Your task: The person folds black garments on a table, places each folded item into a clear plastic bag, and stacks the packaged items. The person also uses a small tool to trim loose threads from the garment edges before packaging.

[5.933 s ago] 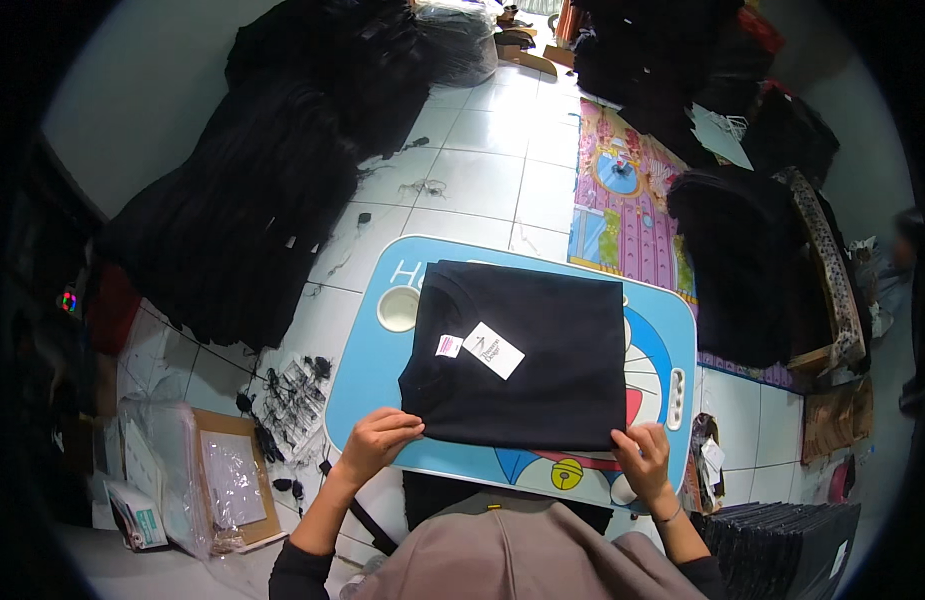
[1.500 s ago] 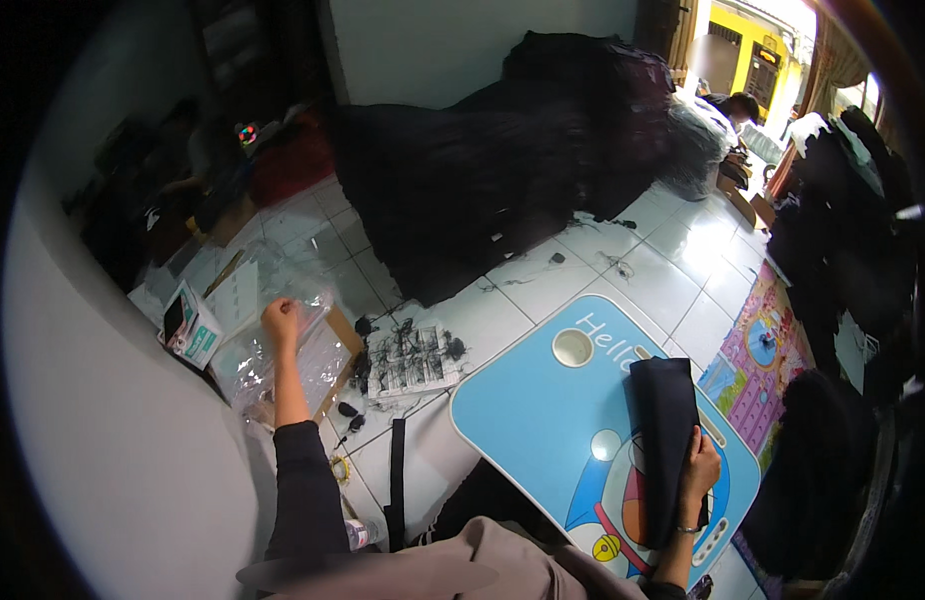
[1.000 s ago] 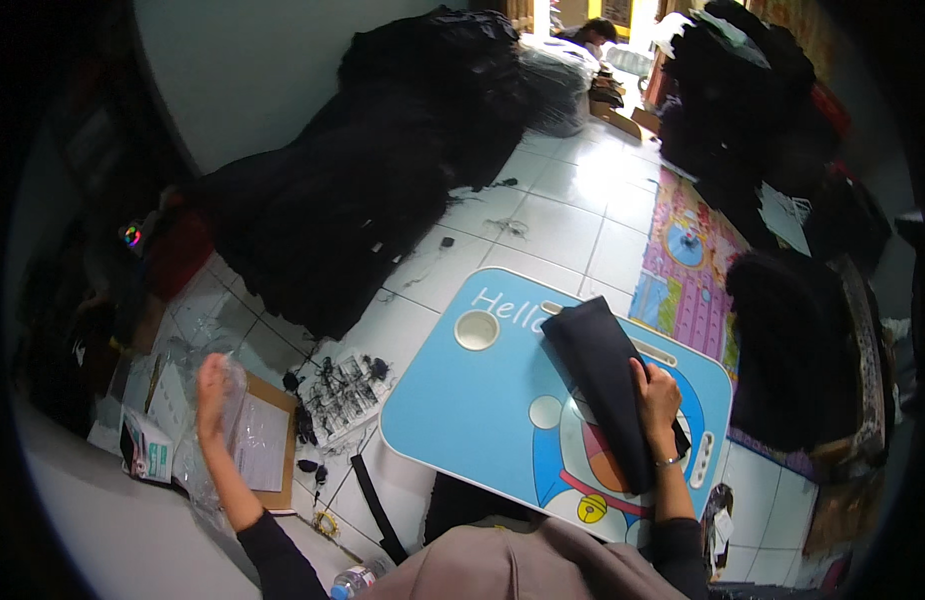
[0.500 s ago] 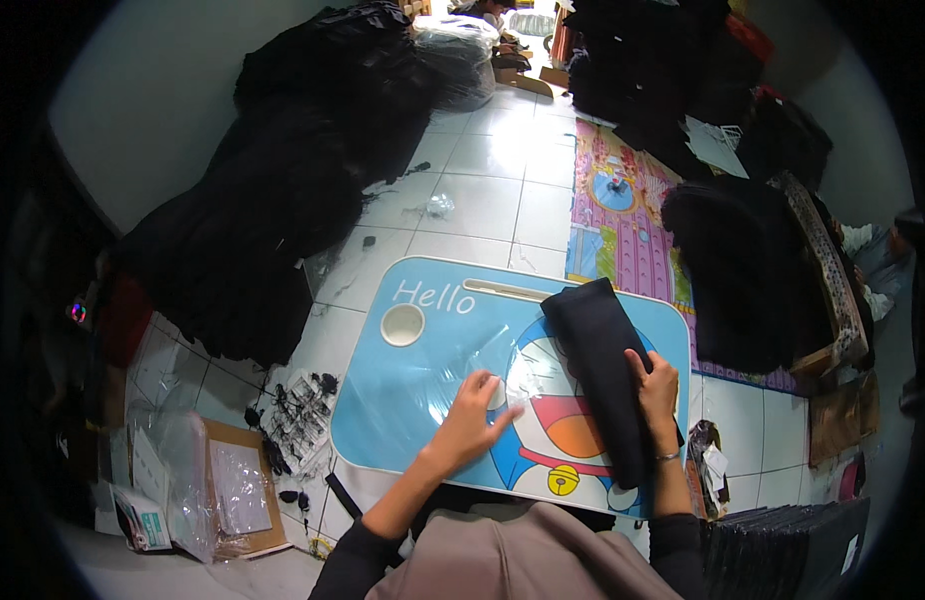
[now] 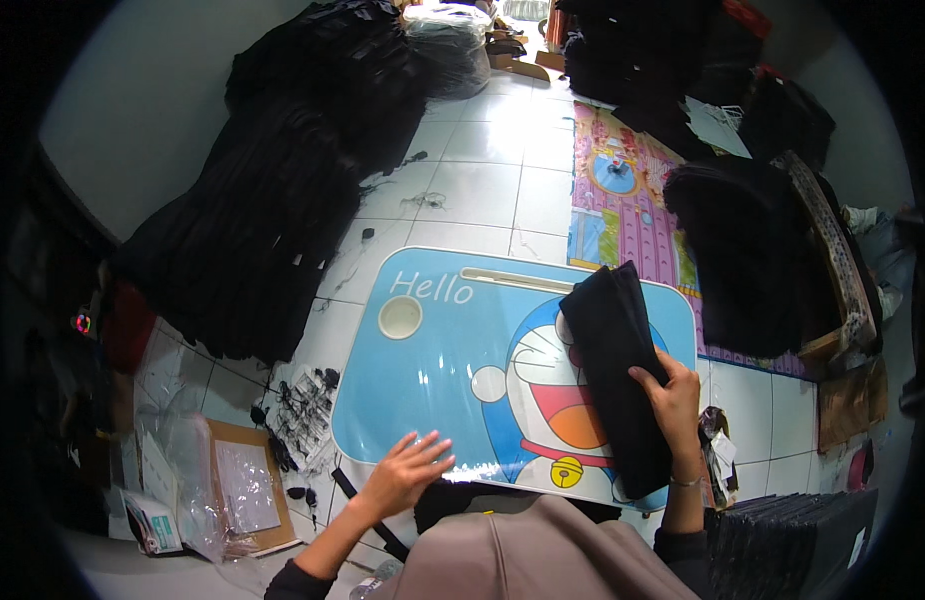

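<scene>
A folded black cloth [image 5: 615, 385] lies slanting over the right part of a low blue table [image 5: 368, 400] with a cartoon cat print. My right hand [image 5: 673, 395] is closed on the cloth's right edge, with the thumb on top and the other fingers partly hidden. Toward the table's front left edge, my left hand [image 5: 408, 475] has its fingers spread and holds nothing. Its fingertips are over the table edge; whether they touch it I cannot tell.
A large heap of black fabric [image 5: 253, 220] fills the left side. More black cloth [image 5: 743, 265] lies on a colourful mat [image 5: 623, 225] at the right. Packed black bundles [image 5: 783, 540] stand near right. Cardboard and clear plastic bags [image 5: 193, 460] lean at near left.
My left hand has moved left and toward me, away from the cloth. The clear plastic under it no longer shows on the tabletop. My right hand has shifted the cloth slightly right.
</scene>
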`<state>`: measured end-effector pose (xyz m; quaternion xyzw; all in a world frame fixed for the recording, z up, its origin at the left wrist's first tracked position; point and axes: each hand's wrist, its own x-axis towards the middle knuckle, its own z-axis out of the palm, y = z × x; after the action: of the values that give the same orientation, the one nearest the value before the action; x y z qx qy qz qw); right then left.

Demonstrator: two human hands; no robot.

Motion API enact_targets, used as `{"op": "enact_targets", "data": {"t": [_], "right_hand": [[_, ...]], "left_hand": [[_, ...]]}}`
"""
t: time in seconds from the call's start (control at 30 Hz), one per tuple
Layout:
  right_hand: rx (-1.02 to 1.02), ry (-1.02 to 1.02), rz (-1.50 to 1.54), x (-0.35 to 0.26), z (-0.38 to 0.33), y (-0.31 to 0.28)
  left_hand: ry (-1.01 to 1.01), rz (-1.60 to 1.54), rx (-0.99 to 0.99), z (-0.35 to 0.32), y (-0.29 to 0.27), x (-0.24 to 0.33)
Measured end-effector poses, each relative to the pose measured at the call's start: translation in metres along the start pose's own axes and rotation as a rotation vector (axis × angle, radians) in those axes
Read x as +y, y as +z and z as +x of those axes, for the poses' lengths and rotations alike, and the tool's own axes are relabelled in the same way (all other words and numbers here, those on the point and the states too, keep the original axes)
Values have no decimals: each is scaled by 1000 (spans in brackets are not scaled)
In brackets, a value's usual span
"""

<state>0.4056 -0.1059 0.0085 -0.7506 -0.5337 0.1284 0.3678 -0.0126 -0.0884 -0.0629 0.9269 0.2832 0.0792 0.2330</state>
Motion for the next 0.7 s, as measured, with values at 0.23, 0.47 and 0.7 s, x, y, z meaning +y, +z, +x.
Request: {"op": "enact_targets", "data": {"t": [0.23, 0.47, 0.7], "right_hand": [[92, -6, 49, -27, -31, -27], [-57, 53, 367, -53, -50, -21], [-346, 49, 93, -68, -41, 38]], "left_hand": [[-252, -81, 334, 99, -2, -15], [-531, -990, 483, 150, -13, -19], [-600, -1410, 559, 150, -17, -14]]}}
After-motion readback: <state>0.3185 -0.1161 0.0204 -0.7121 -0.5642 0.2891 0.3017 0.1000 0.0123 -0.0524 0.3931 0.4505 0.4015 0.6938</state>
